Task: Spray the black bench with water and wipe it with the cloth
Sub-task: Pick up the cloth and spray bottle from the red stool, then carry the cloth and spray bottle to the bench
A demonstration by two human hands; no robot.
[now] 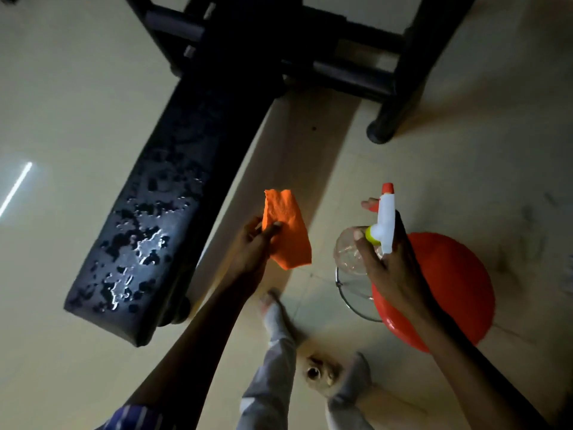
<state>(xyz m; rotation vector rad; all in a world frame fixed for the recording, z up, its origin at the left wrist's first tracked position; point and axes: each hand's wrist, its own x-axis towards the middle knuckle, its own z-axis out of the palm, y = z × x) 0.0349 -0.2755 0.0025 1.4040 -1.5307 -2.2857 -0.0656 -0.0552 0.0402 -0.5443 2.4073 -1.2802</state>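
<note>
The bench (145, 231) is black with shiny blotchy wet patches all over the near end. Cloth (286, 231) is bright orange. The sprayer (384, 221) is white with a red tip and yellow-green collar on a clear bottle, a red bucket (449, 283) behind it, and the floor (62, 103) is cream.

L hand (252, 243) pinch grip; R hand (387, 262) wrapped grip, arms extended.
</note>
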